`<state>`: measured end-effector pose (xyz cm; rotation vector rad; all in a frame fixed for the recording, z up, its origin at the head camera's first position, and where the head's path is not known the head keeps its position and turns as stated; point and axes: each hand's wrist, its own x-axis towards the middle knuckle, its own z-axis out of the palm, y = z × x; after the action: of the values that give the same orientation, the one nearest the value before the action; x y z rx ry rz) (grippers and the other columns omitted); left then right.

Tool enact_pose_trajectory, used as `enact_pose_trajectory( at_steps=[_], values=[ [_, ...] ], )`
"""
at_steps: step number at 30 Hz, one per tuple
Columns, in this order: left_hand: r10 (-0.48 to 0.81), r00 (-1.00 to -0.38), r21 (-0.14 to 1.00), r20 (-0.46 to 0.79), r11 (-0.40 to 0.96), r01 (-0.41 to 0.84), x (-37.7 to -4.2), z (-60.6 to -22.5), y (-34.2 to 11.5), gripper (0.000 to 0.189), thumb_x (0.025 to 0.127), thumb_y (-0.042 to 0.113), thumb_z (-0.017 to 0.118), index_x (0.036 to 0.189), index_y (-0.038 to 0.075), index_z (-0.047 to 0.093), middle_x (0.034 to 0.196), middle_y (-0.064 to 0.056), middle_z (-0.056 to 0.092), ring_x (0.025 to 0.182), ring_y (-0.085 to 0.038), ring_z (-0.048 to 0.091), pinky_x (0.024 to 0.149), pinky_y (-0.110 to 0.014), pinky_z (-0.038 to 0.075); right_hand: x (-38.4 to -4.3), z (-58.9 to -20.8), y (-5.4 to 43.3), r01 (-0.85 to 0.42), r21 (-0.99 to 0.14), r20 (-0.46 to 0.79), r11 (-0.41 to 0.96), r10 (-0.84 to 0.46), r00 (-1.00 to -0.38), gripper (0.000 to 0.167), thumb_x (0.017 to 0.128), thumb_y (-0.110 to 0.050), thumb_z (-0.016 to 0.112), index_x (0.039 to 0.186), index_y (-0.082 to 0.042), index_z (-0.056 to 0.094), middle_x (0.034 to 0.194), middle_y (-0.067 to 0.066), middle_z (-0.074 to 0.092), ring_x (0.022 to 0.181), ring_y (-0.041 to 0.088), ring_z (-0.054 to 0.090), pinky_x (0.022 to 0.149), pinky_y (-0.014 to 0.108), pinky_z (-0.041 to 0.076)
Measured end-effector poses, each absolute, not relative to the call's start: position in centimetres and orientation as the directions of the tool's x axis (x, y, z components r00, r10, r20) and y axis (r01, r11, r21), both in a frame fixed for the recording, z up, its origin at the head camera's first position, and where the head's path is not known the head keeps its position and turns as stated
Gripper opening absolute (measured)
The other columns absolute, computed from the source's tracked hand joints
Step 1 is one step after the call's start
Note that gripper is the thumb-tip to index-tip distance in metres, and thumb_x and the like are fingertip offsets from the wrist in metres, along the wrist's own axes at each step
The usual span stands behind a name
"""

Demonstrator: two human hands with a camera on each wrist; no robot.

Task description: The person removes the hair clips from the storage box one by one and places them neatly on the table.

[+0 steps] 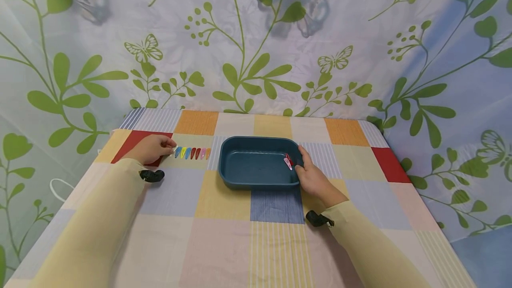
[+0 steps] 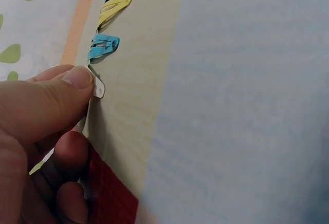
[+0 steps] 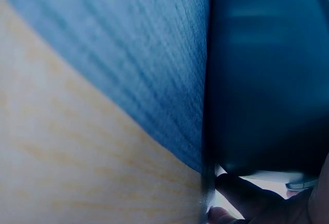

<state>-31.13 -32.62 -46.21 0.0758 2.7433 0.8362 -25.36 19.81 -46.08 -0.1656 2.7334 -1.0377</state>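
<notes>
My left hand (image 1: 151, 149) pinches a white hair clip (image 2: 99, 86) between thumb and finger, at the left end of a row of snap hair clips on the cloth. Beside it in the left wrist view lie a blue clip (image 2: 104, 45) and a yellow clip (image 2: 115, 9). Farther along the row come red clips (image 1: 198, 153), a pink one (image 1: 203, 153) and an orange one (image 1: 208, 153). My right hand (image 1: 314, 179) grips the right end of a dark blue tray (image 1: 256, 186), thumb at the rim. Inside, near that end, are a pink clip (image 1: 287, 163) and a red clip (image 1: 289, 158).
A patchwork-pattern cloth (image 1: 224, 243) covers the table. Behind and at the sides hangs a leaf-print curtain (image 1: 256, 48). A white cable (image 1: 60, 190) loops by the table's left edge. Black wrist devices (image 1: 152, 175) sit on both sleeves.
</notes>
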Motion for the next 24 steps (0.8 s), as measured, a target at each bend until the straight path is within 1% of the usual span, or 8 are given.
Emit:
enact_pose_trajectory(
  at_steps=[6,8,15,24],
  values=[
    [0.162,-0.953,0.511,-0.256,0.859,0.009,-31.05,-46.06,-32.51,0.039,0.103,0.026,0.067,0.139,0.013,0.068,0.119,-0.012,0.069,0.108,-0.029,0.058,0.086,-0.035,0.051,-25.30,-46.09,19.76,-0.030,-0.669,-0.158,0.742,-0.182,-0.971,0.067,0.111,-0.024,0.032,0.170,-0.018,0.000,0.175,0.023,0.016,0.157,0.048,0.025,0.126,0.065,0.023],
    [0.178,-0.949,0.498,-0.261,0.867,0.026,-31.03,-45.93,-32.41,0.041,0.103,0.026,0.066,0.141,0.012,0.067,0.121,-0.014,0.069,0.109,-0.029,0.058,0.085,-0.035,0.053,-25.33,-46.12,19.77,-0.031,-0.667,-0.160,0.744,-0.184,-0.970,0.067,0.111,-0.024,0.032,0.170,-0.017,-0.001,0.175,0.023,0.015,0.157,0.048,0.025,0.125,0.065,0.023],
    [0.177,-0.945,0.465,-0.274,0.885,0.031,-31.07,-45.71,-32.16,0.041,0.103,0.027,0.065,0.142,0.014,0.066,0.123,-0.015,0.071,0.108,-0.029,0.060,0.086,-0.037,0.055,-25.37,-46.14,19.78,-0.024,-0.667,-0.165,0.745,-0.179,-0.970,0.068,0.111,-0.024,0.032,0.170,-0.018,-0.001,0.175,0.023,0.016,0.157,0.048,0.027,0.125,0.066,0.023],
    [0.156,-0.947,0.464,-0.280,0.886,0.009,-30.85,-45.46,-32.00,0.042,0.103,0.028,0.065,0.142,0.013,0.066,0.124,-0.016,0.071,0.110,-0.030,0.060,0.089,-0.040,0.055,-25.41,-46.28,19.79,-0.029,-0.674,-0.156,0.738,-0.181,-0.971,0.068,0.111,-0.023,0.033,0.170,-0.017,0.000,0.174,0.024,0.016,0.157,0.048,0.025,0.126,0.066,0.022]
  ],
)
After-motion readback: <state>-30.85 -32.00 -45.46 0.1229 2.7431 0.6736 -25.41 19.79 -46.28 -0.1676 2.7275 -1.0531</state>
